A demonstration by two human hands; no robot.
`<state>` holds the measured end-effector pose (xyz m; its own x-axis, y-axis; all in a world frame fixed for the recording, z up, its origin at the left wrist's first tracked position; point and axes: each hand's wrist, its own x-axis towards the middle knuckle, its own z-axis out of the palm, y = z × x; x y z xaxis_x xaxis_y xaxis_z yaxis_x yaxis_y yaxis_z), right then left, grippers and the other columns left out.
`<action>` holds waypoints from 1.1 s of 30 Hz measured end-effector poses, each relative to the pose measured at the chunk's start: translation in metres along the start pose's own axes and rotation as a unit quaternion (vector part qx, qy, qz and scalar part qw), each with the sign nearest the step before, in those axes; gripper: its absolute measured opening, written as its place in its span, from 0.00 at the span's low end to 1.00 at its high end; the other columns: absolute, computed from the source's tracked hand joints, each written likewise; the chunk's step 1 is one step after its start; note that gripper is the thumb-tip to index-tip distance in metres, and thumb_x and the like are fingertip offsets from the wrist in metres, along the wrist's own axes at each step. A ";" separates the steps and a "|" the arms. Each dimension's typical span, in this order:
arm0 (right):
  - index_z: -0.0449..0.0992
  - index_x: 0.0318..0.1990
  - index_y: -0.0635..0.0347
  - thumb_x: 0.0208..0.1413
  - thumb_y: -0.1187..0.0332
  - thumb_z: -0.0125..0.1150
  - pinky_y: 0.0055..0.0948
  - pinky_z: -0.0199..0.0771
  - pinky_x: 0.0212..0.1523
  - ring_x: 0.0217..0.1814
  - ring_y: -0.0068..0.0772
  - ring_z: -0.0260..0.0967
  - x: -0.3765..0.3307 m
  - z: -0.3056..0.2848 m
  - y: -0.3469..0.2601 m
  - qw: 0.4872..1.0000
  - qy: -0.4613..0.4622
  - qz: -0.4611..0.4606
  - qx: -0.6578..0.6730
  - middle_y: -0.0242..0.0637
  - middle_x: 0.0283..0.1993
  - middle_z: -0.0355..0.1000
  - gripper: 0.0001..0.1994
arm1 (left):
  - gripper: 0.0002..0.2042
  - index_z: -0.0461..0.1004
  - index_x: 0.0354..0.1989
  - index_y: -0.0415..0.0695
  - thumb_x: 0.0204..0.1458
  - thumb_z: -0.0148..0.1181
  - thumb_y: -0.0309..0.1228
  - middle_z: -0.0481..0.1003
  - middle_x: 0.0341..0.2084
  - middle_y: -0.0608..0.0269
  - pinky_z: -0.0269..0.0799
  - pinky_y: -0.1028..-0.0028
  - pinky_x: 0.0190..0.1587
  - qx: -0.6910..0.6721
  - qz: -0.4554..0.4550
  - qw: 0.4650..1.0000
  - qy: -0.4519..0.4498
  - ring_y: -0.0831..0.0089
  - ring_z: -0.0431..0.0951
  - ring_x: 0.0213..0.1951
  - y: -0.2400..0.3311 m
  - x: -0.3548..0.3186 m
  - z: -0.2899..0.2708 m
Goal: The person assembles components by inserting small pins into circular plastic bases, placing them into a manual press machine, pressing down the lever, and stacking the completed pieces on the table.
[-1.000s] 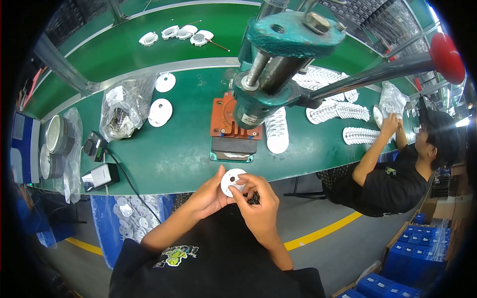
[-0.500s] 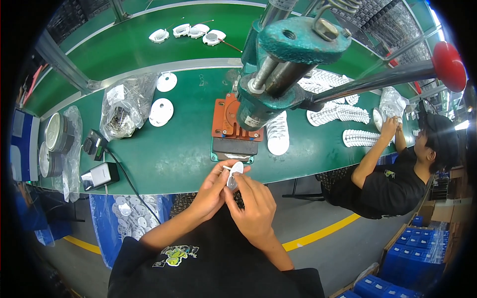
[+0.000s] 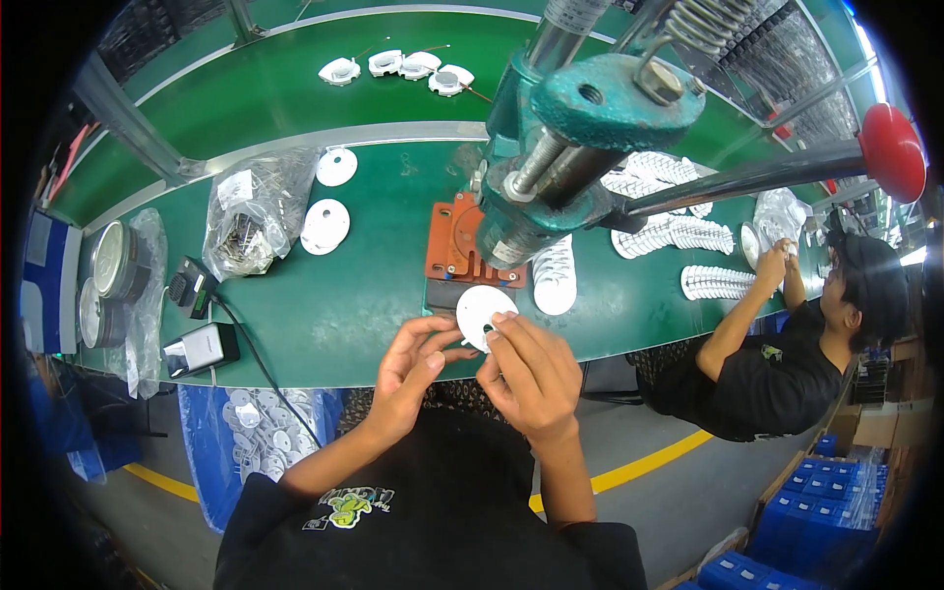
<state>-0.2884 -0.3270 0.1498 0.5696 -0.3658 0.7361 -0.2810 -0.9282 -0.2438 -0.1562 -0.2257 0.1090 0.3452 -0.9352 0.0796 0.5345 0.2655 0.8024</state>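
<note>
My right hand [image 3: 539, 379] pinches a white round disc [image 3: 482, 306] by its lower right edge, just in front of the press. Its flat face is turned up toward me, and small holes show in it. Beside the disc's left edge is my left hand [image 3: 398, 382], with thumb and fingers apart; fingertips reach close to the rim, and whether they touch it I cannot tell. Behind the disc stands an orange fixture [image 3: 449, 239] under the green lever press [image 3: 610, 103]. A row of overlapping white discs [image 3: 556, 280] lies right of the fixture.
The press lever with its red knob [image 3: 893, 152] reaches right. More disc rows [image 3: 674, 236] lie beyond. At left are a bag of metal parts [image 3: 251, 221], two loose discs and a cabled device [image 3: 202, 349]. A blue bin [image 3: 211, 462] sits below. Another person [image 3: 777, 344] works at right.
The disc has turned from tilted edge-on to face up and moved slightly forward and right. My left hand's fingers have come away from around it; the right hand still pinches it.
</note>
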 end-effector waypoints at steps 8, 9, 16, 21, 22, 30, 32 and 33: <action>0.76 0.40 0.69 0.41 0.80 0.65 0.39 0.77 0.43 0.47 0.46 0.73 0.017 0.024 0.033 0.997 0.000 -0.074 0.005 0.46 0.44 0.74 0.14 | 0.08 0.68 0.45 0.36 0.61 0.47 0.25 0.69 0.45 0.54 0.72 0.65 0.49 0.050 0.012 0.998 0.046 0.66 0.74 0.47 -0.001 -0.003 -0.015; 0.76 0.40 0.69 0.41 0.80 0.65 0.39 0.77 0.43 0.47 0.46 0.73 0.016 0.029 0.036 0.997 0.001 -0.076 0.007 0.46 0.44 0.74 0.14 | 0.07 0.68 0.44 0.36 0.61 0.48 0.25 0.70 0.43 0.55 0.72 0.66 0.48 0.055 0.011 0.997 0.056 0.67 0.74 0.46 0.000 -0.004 -0.016; 0.75 0.45 0.70 0.46 0.76 0.62 0.48 0.66 0.56 0.57 0.56 0.65 0.012 0.039 0.048 0.997 -0.034 0.040 0.058 0.50 0.52 0.70 0.16 | 0.06 0.69 0.42 0.36 0.61 0.48 0.23 0.70 0.43 0.57 0.70 0.70 0.50 0.109 0.029 0.993 0.042 0.69 0.74 0.45 0.002 0.002 -0.017; 0.72 0.54 0.65 0.45 0.69 0.63 0.51 0.58 0.62 0.64 0.61 0.57 0.013 0.026 0.034 0.989 -0.025 0.119 0.088 0.54 0.59 0.64 0.25 | 0.18 0.65 0.54 0.37 0.54 0.57 0.25 0.66 0.53 0.49 0.65 0.64 0.58 0.436 0.169 0.883 0.049 0.57 0.68 0.56 0.028 0.032 -0.007; 0.70 0.55 0.66 0.46 0.70 0.62 0.49 0.60 0.61 0.63 0.57 0.60 0.005 0.023 0.034 0.990 0.000 0.114 0.081 0.52 0.58 0.66 0.25 | 0.18 0.65 0.54 0.37 0.54 0.57 0.25 0.66 0.53 0.49 0.65 0.64 0.58 0.434 0.173 0.883 0.051 0.57 0.68 0.56 0.034 0.040 -0.005; 0.66 0.56 0.70 0.63 0.52 0.41 0.46 0.68 0.58 0.61 0.48 0.63 0.161 -0.110 0.048 0.885 0.399 0.028 0.238 0.53 0.61 0.61 0.27 | 0.33 0.61 0.59 0.33 0.47 0.66 0.37 0.60 0.61 0.45 0.51 0.52 0.66 0.620 0.201 0.752 -0.096 0.45 0.53 0.66 0.040 0.096 0.009; 0.67 0.54 0.71 0.65 0.49 0.33 0.46 0.67 0.59 0.56 0.46 0.66 0.213 -0.157 0.027 0.858 0.234 0.130 0.439 0.50 0.56 0.67 0.29 | 0.36 0.62 0.57 0.29 0.47 0.66 0.43 0.63 0.58 0.45 0.51 0.52 0.66 0.629 0.217 0.738 -0.110 0.48 0.54 0.66 0.026 0.107 0.002; 0.67 0.54 0.71 0.65 0.49 0.33 0.46 0.67 0.59 0.56 0.46 0.66 0.228 -0.172 0.033 0.859 0.237 0.123 0.436 0.50 0.56 0.67 0.29 | 0.36 0.62 0.57 0.29 0.47 0.66 0.43 0.63 0.58 0.45 0.51 0.52 0.66 0.628 0.226 0.736 -0.111 0.48 0.54 0.66 0.025 0.108 0.006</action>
<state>-0.3002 -0.4291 0.4185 0.1382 -0.6809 0.7192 0.4560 -0.6009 -0.6565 -0.1101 -0.3211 0.1409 0.0591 -0.8704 0.4888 -0.7793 0.2658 0.5675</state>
